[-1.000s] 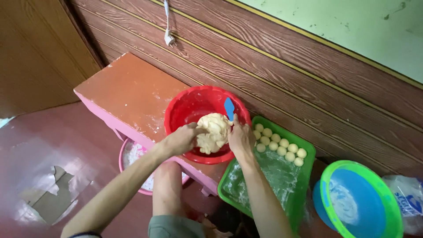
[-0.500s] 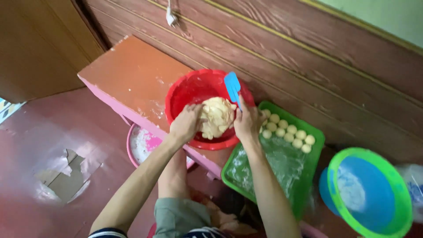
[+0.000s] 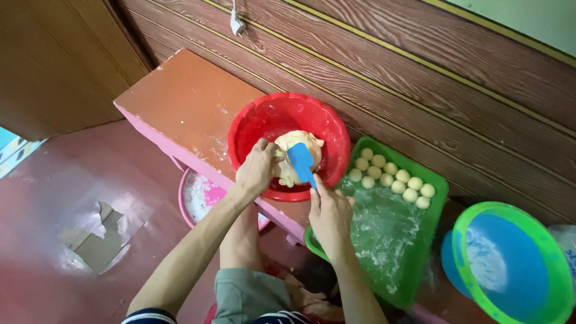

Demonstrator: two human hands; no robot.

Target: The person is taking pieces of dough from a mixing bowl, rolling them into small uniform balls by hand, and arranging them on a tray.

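— What's left of the red bowl (image 3: 258, 123)?
— A pink bowl (image 3: 198, 198), lower down. Inside the red bowl, the left hand (image 3: 257, 169) cups the dough (image 3: 287, 150).
— And right of it?
— The right hand (image 3: 330, 213) grips a blue scraper (image 3: 302, 163) against the dough; beyond, a green tray (image 3: 399, 252) with dough balls (image 3: 393, 177).

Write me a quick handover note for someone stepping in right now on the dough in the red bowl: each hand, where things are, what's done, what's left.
Left hand: gripping the side of the dough lump inside the red bowl.
Right hand: closed on the blue spatula, blade against the dough.
Where things are: the bowl sits on the pink-edged table; the green tray to its right is floured and holds a double row of dough balls at its far end.
Done: about a dozen balls shaped and lined up.
Left: most of the lump is uncut, and most of the tray has only flour on it.
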